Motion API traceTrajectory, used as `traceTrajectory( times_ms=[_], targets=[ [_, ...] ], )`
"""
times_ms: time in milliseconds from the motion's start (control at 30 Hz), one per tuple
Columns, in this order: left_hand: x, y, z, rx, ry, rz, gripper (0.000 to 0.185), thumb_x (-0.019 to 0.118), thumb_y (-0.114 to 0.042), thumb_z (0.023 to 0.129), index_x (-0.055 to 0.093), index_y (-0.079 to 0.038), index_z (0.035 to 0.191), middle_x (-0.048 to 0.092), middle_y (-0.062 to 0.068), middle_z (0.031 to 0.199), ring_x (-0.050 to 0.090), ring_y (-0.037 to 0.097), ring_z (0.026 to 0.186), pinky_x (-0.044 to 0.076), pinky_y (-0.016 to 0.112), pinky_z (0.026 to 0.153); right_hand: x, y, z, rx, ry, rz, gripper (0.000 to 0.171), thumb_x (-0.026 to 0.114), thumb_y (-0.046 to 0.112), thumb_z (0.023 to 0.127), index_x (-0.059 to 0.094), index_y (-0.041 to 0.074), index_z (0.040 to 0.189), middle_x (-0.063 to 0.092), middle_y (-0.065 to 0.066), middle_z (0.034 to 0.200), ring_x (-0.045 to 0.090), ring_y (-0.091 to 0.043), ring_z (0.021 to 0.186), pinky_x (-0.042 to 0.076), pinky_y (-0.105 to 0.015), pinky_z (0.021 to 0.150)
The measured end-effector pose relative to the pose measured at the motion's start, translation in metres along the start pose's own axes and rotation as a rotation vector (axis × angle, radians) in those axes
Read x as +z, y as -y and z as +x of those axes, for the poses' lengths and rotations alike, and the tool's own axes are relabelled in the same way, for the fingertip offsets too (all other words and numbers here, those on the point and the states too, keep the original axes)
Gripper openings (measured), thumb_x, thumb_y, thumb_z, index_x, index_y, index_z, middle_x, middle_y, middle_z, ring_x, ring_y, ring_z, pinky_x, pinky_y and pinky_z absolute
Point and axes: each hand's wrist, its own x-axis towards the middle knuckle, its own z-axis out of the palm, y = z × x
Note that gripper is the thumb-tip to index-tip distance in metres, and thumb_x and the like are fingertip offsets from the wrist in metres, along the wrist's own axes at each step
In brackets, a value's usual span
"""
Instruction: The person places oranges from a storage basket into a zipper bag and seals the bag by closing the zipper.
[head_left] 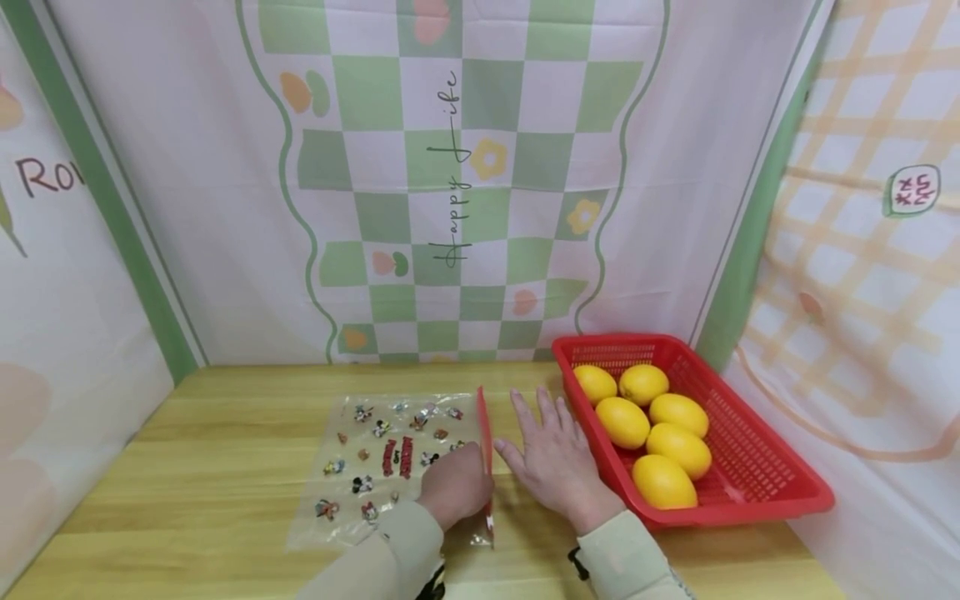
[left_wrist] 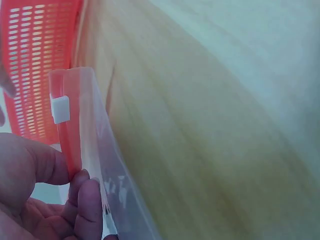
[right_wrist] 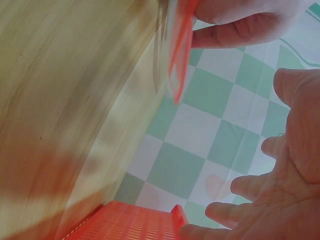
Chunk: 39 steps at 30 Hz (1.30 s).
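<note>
A clear slider zip bag [head_left: 378,496] printed with small cartoon figures lies on the wooden table, its red zip edge [head_left: 483,417] facing right. My left hand [head_left: 456,485] pinches that red edge between thumb and fingers; the left wrist view shows the edge lifted, with a white slider [left_wrist: 61,109] farther along it. Between the bag and the red basket [head_left: 757,506], my right hand [head_left: 555,467] is held with its fingers straight and spread. Nothing is in its grasp, as the right wrist view [right_wrist: 280,185] confirms. Several yellow lemons [head_left: 677,450] lie in the basket.
The basket stands at the right of the wooden table [head_left: 195,483], close beside my right hand. Behind the table hangs a green-and-white checked cloth [head_left: 480,208], with more printed cloth [head_left: 847,275] on both sides.
</note>
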Motion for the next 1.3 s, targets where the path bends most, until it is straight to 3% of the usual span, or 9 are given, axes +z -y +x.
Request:
traceTrajectory(
  times_ms=[233, 533, 833, 1300],
  targets=[
    [-0.007, 0.0, -0.002, 0.029, -0.025, -0.025, 0.021, 0.067, -0.015, 0.087, 0.065, -0.005, 0.105, 0.061, 0.001, 0.077, 0.056, 0.021, 0.064, 0.049, 0.04, 0.059, 0.0, 0.002, 0.001, -0.008, 0.002, 0.01, 0.08, 0.054, 0.056, 0.102, 0.026, 0.019, 0.167, 0.016, -0.026, 0.171, 0.019, -0.056, 0.154, 0.024, -0.072, 0.119],
    [-0.012, 0.002, -0.009, 0.052, -0.089, -0.129, 0.051, 0.065, -0.022, 0.092, 0.06, 0.001, 0.137, 0.068, 0.006, 0.095, 0.06, 0.02, 0.076, 0.055, 0.043, 0.068, -0.001, 0.005, 0.001, -0.014, 0.003, 0.019, 0.08, 0.053, 0.056, 0.102, 0.027, 0.017, 0.167, 0.018, -0.027, 0.17, 0.021, -0.055, 0.153, 0.026, -0.072, 0.118],
    [-0.018, -0.001, -0.023, 0.096, -0.114, -0.26, 0.057, 0.061, -0.019, 0.096, 0.051, 0.001, 0.148, 0.061, 0.0, 0.083, 0.057, 0.017, 0.06, 0.05, 0.033, 0.049, -0.001, 0.009, 0.002, -0.025, -0.005, 0.022, 0.081, 0.054, 0.055, 0.102, 0.025, 0.016, 0.167, 0.019, -0.028, 0.17, 0.022, -0.054, 0.153, 0.028, -0.071, 0.118],
    [-0.025, -0.003, -0.03, 0.122, -0.174, -0.322, 0.057, 0.061, -0.015, 0.096, 0.049, -0.006, 0.151, 0.061, -0.004, 0.07, 0.056, 0.013, 0.053, 0.044, 0.023, 0.042, -0.007, 0.014, 0.003, -0.029, 0.005, 0.088, 0.086, 0.056, 0.053, 0.102, 0.017, 0.014, 0.169, 0.017, -0.026, 0.171, 0.022, -0.048, 0.156, 0.036, -0.068, 0.115]
  ],
)
